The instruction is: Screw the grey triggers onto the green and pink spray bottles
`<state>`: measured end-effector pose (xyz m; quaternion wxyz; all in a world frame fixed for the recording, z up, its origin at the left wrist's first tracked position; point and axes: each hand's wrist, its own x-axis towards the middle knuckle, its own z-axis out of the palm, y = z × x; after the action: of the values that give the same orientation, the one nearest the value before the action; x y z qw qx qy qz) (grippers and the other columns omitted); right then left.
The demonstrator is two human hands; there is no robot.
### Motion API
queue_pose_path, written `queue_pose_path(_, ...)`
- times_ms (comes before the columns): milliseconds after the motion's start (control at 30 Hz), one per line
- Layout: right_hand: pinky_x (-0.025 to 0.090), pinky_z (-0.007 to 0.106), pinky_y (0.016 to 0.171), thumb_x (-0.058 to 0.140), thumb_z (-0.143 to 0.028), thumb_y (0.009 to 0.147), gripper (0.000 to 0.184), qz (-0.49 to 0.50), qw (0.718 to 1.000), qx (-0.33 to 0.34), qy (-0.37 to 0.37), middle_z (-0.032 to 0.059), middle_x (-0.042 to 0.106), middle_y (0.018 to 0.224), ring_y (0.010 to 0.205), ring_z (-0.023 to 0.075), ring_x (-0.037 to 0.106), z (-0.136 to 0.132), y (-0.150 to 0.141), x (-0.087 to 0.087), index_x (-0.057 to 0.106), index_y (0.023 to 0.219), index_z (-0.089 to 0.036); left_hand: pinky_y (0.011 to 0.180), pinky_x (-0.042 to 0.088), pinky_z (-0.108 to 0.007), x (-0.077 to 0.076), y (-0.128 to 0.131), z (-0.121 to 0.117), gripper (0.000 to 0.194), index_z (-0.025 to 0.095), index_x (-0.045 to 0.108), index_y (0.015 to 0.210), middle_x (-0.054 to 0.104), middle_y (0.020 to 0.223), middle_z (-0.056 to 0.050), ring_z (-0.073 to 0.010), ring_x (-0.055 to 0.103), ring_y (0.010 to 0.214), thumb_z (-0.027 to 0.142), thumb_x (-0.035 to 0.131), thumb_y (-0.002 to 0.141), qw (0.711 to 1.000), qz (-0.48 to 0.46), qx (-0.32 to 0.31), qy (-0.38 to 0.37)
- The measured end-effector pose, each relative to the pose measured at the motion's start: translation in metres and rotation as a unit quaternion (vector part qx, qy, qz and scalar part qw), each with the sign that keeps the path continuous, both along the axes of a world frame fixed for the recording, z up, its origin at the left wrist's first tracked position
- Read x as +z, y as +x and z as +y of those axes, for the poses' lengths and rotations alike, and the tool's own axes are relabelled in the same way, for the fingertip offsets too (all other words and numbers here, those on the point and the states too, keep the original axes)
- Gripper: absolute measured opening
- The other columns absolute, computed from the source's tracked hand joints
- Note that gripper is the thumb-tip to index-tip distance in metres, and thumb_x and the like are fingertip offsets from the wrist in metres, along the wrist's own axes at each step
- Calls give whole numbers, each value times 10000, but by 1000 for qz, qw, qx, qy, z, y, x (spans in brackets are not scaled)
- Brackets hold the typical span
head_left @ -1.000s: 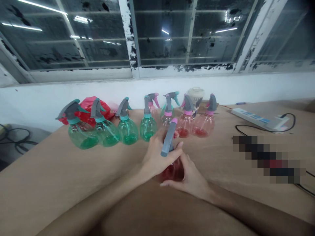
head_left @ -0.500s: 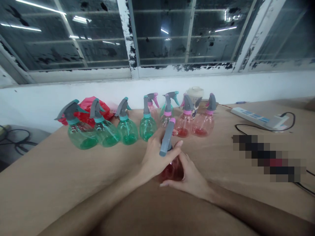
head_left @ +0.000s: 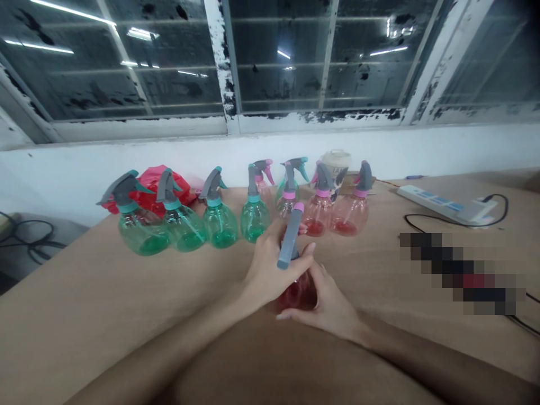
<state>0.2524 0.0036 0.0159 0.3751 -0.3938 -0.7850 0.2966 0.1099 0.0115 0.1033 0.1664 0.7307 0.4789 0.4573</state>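
Close in front of me stands a pink spray bottle [head_left: 297,295] with a grey trigger head and a pink nozzle tip pointing away. My left hand [head_left: 270,264] is wrapped round its neck just below the head, with some fingers hidden behind it. Around the lower right of the bottle's body curves my right hand [head_left: 333,304], its thumb at the near side. Beyond my hands, a row of spray bottles crosses the table: several green ones, such as a green spray bottle [head_left: 220,228] on the left, and pink ones, such as a pink spray bottle [head_left: 349,216] on the right.
A red plastic bag [head_left: 162,185] lies behind the green bottles. At the back stands a pale printed container [head_left: 337,163]. To the right are a white power strip [head_left: 439,205] with a black cable and a blurred-out dark object [head_left: 459,273]. The wooden table [head_left: 169,292] meets a white wall under windows.
The whole view has shifted very slightly. Both hands keep the same hold on the pink spray bottle, and the row behind has not been altered.
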Motion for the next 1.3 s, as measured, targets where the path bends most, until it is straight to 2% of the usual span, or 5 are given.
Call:
queue_pose_path(367,411,553,1017,812,-508,623,957,19,1000,13,15,111,490,1351,1234,333,474,2,0,-2,305,1402,-278,605,494,-293,2,3,-2,144,189,563,788,626,713,4,-144,603,631,295,660,779,1000,-20,5,-24)
queue_pose_path(700,426,538,1014,807,-442,659,889,76,996,45,-1,109,505,1334,1233,316,493,-5,-7,13,302,1370,-269,649,499,-319,-5,0,4,324,215,543,960,617,769,-6,-194,617,776,441,681,772,999,-37,-5,-3)
queue_pose_path(967,506,481,879,775,-430,677,551,41,998,-39,39,77,601,1124,1042,285,591,-8,-15,32,526,1129,-236,861,495,-439,-3,3,-3,575,201,471,1211,625,1048,-89,-271,608,1008,494,682,763,999,-30,-24,-27)
queue_pose_path(1100,501,501,861,728,-398,711,536,-18,994,-96,45,94,612,1075,991,298,609,-9,18,22,495,1157,-214,1007,419,-527,-18,2,-8,767,199,370,1336,548,1264,-145,-331,504,1223,516,711,725,993,4,-85,-80)
queue_pose_path(1300,522,478,767,688,-619,690,747,-53,967,-244,48,137,646,1040,917,332,644,0,124,12,400,1238,-201,1102,323,-555,-46,7,-13,779,209,292,1384,394,1439,-161,-324,389,1335,534,652,774,988,21,-113,-105)
